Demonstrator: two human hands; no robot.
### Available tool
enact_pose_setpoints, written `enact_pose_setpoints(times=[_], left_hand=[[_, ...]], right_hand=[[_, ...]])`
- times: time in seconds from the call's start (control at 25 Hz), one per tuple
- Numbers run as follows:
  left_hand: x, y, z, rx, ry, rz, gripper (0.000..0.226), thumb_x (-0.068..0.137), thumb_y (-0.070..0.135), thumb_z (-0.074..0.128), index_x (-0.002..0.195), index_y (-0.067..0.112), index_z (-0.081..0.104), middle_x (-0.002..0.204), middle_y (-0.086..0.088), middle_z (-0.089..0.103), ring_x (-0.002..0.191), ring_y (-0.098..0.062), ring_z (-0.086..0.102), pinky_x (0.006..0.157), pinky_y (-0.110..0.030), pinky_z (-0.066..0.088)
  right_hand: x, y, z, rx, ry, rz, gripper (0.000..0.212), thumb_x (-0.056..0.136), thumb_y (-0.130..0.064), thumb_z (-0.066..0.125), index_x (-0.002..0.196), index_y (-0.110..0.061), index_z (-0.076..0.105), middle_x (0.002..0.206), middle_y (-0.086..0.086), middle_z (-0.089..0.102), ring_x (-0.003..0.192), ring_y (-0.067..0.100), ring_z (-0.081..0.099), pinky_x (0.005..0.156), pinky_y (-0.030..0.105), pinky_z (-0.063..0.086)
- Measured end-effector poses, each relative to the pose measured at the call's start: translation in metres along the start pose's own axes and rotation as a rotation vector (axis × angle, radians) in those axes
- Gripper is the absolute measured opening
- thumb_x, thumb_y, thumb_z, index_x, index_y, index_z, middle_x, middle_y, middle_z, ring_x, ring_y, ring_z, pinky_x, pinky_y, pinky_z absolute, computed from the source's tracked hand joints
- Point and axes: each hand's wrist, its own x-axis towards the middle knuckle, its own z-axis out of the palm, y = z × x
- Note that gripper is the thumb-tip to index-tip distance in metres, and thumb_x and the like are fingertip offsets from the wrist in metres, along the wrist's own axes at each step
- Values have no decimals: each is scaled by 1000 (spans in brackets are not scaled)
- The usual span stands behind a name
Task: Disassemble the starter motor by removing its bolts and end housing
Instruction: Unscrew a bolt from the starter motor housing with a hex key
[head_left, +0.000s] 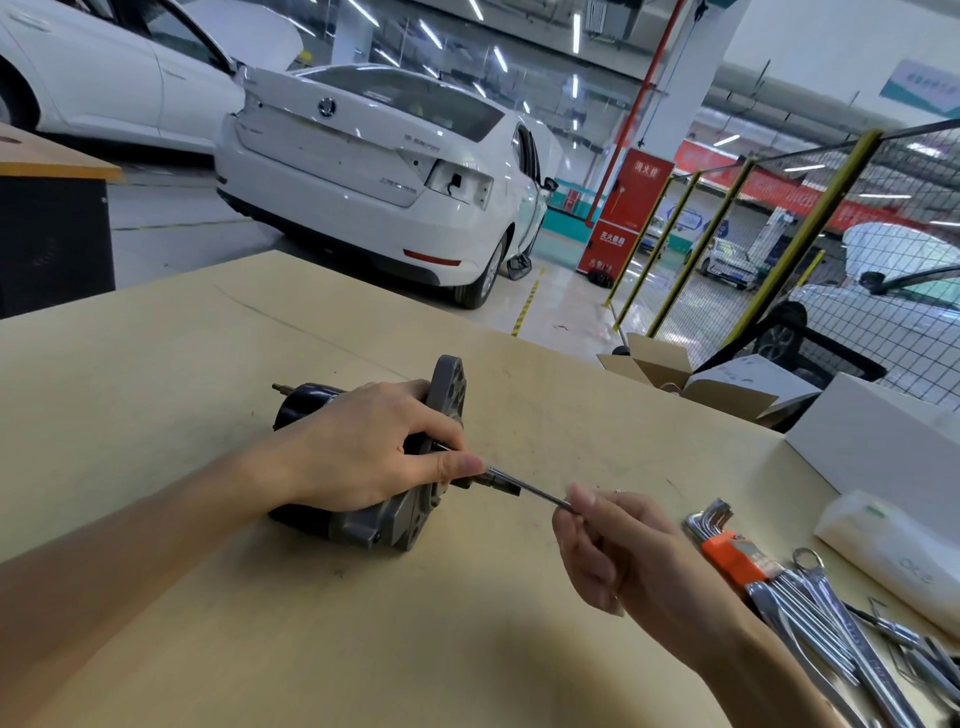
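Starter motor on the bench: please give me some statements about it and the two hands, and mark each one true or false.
1. The left hand rests on the starter motor. True.
2. The right hand pinches a long thin bolt. True.
3. The bolt lies loose on the table. False: it points into the grey end housing, held by the right hand.
4. The hex key set is in the left hand. False: it lies on the table, at the right.

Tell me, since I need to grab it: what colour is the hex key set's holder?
Orange, seen in the head view: hex key set's holder.
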Motion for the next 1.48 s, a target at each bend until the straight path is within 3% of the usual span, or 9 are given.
enact_pose_setpoints(times=[0.16, 0.48, 0.64, 0.76, 0.84, 1.04, 1.2, 1.36, 1.48], left_hand=[[0, 1, 0, 5, 13, 5, 46, 78, 79, 41, 92, 46, 71, 97, 26, 49, 91, -1, 53, 79, -25, 45], [0, 3, 0, 9, 4, -5, 48, 77, 78, 42, 90, 43, 71, 96, 25, 49, 90, -1, 52, 77, -22, 43], [0, 4, -1, 9, -5, -15, 49, 78, 78, 41, 91, 41, 72, 95, 23, 49, 90, -1, 52, 79, -23, 44], [0, 4, -1, 7, 0, -15, 49, 78, 78, 41, 90, 41, 71, 91, 19, 51, 89, -2, 53, 80, -27, 46], [0, 3, -1, 4, 2, -14, 49, 78, 79, 40, 87, 41, 70, 91, 18, 51, 88, -3, 54, 81, -30, 47], [-1, 4, -1, -2, 4, -2, 46, 79, 78, 39, 85, 43, 69, 95, 24, 50, 89, -1, 54, 81, -27, 46], [0, 4, -1, -2, 11, 3, 46, 78, 77, 40, 89, 45, 71, 92, 21, 51, 89, -1, 53, 78, -26, 46], [0, 4, 0, 5, 18, 9, 46, 78, 75, 42, 90, 43, 72, 94, 23, 51, 89, -1, 53, 76, -21, 43], [0, 3, 0, 15, 16, 7, 44, 78, 75, 42, 88, 43, 70, 96, 29, 48, 90, 2, 53, 74, -16, 39]], right_hand=[[-3, -2, -2, -187, 51, -71, 43, 75, -54, 73, 66, -13, 68, 49, 5, 41, 46, 16, 41, 46, 24, 34], [-7, 3, 0, -603, 290, -187, 26, 87, -30, 71, 67, -12, 70, 44, 6, 56, 40, 12, 40, 46, 26, 33], [-4, 10, -3, -925, 452, -480, 26, 89, -26, 71, 67, -12, 72, 42, 8, 47, 39, 26, 41, 42, 39, 40], [-1, 7, -8, -1309, 486, -748, 17, 84, -19, 72, 70, -9, 73, 43, 1, 42, 38, 22, 37, 36, 30, 37], [1, 7, -9, -1352, 530, -811, 11, 84, -19, 72, 77, -11, 75, 45, -1, 42, 39, 20, 37, 35, 29, 37], [-3, 6, -4, -981, 615, -433, 39, 89, -60, 58, 74, -27, 72, 43, -3, 46, 41, 14, 42, 48, 31, 41], [1, 1, 4, -679, 511, -3, 68, 83, -70, 44, 54, -12, 65, 41, 10, 49, 37, 18, 44, 50, 33, 41], [4, 0, 16, -91, 270, 347, 63, 88, -60, 49, 52, -11, 63, 43, 2, 34, 37, 16, 32, 37, 22, 24], [7, 2, 18, 248, 168, 416, 48, 89, -48, 54, 58, -12, 58, 48, -3, 25, 39, 11, 23, 35, 19, 18]])
